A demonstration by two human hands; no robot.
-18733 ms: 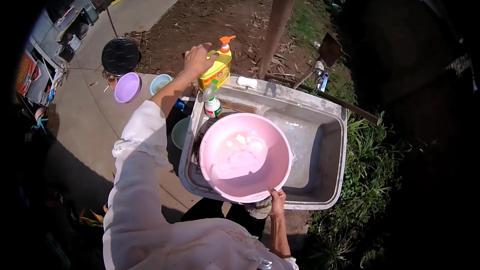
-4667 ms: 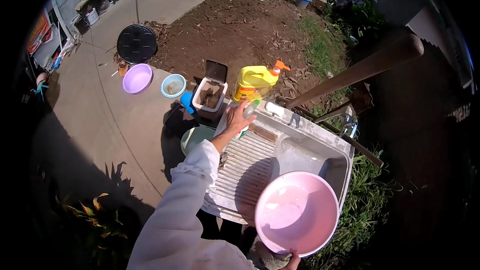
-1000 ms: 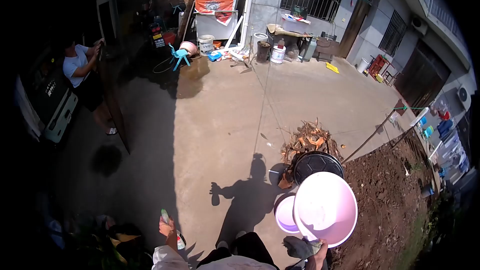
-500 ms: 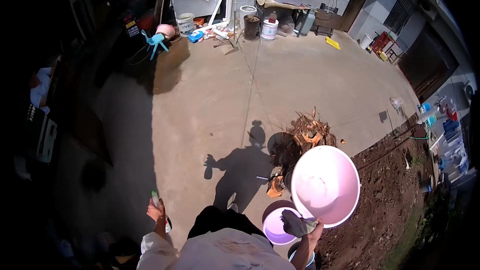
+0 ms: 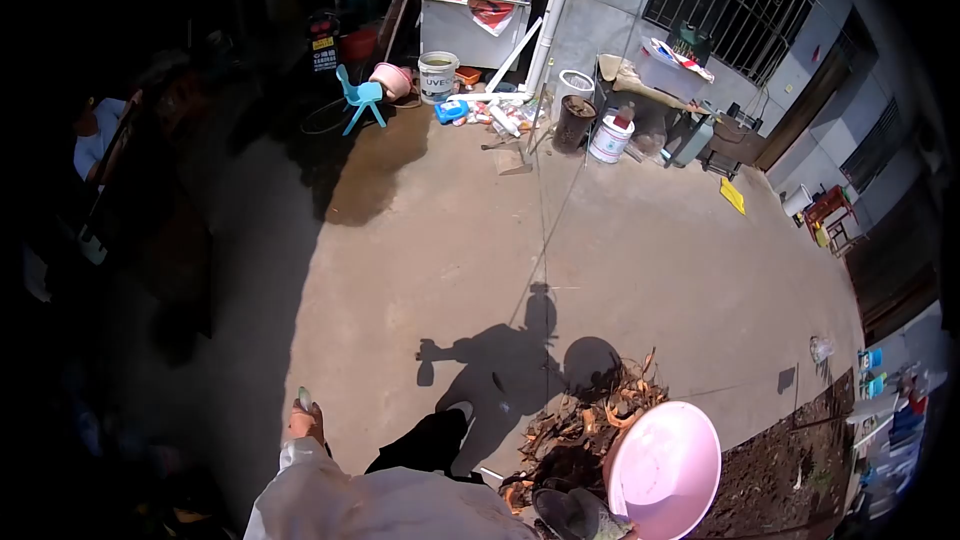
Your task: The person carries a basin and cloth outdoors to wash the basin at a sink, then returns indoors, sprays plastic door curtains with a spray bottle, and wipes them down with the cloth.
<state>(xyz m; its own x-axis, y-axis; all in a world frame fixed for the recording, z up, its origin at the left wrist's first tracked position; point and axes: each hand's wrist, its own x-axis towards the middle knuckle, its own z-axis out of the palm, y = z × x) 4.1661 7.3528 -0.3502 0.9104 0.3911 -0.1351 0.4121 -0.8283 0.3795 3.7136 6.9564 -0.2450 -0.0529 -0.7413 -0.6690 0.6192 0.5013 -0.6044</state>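
Note:
My left hand (image 5: 306, 424) is closed around a bottle with a pale green top (image 5: 304, 398). Only the top sticks out above the fingers, though the bottle's outline shows in my shadow on the ground. On the other side, a large pink basin (image 5: 672, 470) is held tilted at the lower right. My right hand (image 5: 628, 532) grips its near rim and is almost cut off by the bottom edge of the view. A greyish cloth (image 5: 608, 524) shows beside that hand. Dry leaves and bark (image 5: 580, 430) lie in a heap beside the basin.
Dug soil (image 5: 790, 460) borders the concrete on the right. A blue child's chair (image 5: 361, 98), a white bucket (image 5: 437, 78) and several containers stand along the far wall. A yellow item (image 5: 733, 195) lies near the doorway. Another person (image 5: 100, 135) is in the shade at left.
The view has tilted up and shifted, so the far wall looks nearer. The pink basin sits lower in view. The purple basin by my right arm has left the picture. Both hands keep their hold.

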